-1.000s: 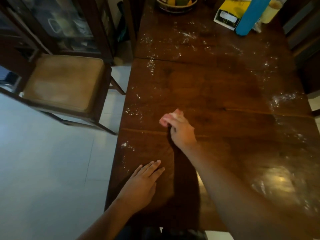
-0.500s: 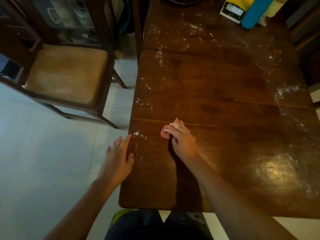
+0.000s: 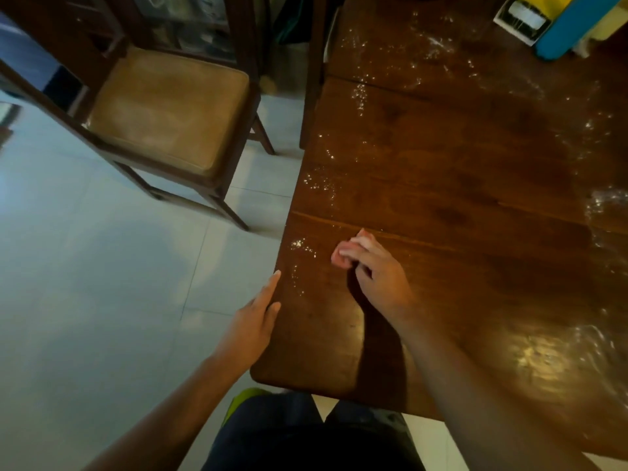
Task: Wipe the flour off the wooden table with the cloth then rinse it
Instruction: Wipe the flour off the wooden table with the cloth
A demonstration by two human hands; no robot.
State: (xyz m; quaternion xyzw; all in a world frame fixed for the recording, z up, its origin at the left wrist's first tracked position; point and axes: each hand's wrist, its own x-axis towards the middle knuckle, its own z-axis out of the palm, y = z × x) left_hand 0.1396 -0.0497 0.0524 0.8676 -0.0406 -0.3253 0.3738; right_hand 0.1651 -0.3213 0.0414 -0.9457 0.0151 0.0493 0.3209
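A dark wooden table (image 3: 458,171) fills the right half of the view. White flour (image 3: 302,248) is scattered along its left edge, with more at the far end and on the right side. My right hand (image 3: 377,277) grips a small bunched pink cloth (image 3: 341,254) and presses it on the tabletop just right of the flour specks. My left hand (image 3: 258,317) is flat with straight fingers against the table's left edge, held beside and slightly below the top.
A wooden chair (image 3: 163,120) with a tan cushion stands on the pale tiled floor to the left. A yellow box (image 3: 530,15) and a blue cylinder (image 3: 571,28) sit at the table's far right. My legs show below the near edge.
My left hand has come off the tabletop and moved left to the table's edge. My right hand has drawn the cloth nearer to the near left corner.
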